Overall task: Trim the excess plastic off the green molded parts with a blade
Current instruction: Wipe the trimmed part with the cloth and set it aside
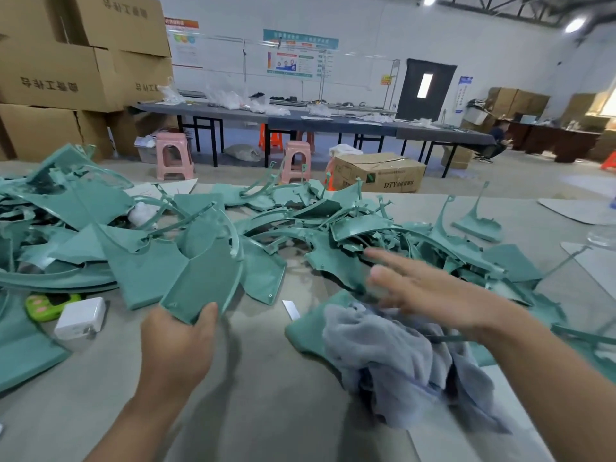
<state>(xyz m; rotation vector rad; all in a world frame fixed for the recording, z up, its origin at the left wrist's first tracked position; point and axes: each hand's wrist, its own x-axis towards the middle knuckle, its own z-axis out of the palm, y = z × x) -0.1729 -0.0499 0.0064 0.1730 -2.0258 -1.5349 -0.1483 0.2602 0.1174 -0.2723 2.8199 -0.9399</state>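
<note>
- Head view: the left hand is sitting at 7 o'clock in the frame, pinching the near corner of a flat green part between thumb and curled fingers. The part is tilting up toward 1 o'clock, lifted off the counter.
- The right hand is hanging at 4 o'clock with fingers straight and spread, holding nothing. It is blurred, so whether it is touching anything beneath cannot be told.
- Under it a grey-blue cloth is lying crumpled on another green piece.
- The blade, a small pale strip, is lying flat on the counter between the two hands, at 3 o'clock from the left thumb, touching neither.
- A pile of green parts is spreading from 9 to 3 o'clock behind the hands.
- A white charger and a lime-green gadget are resting at 9 o'clock from the left hand.
</note>
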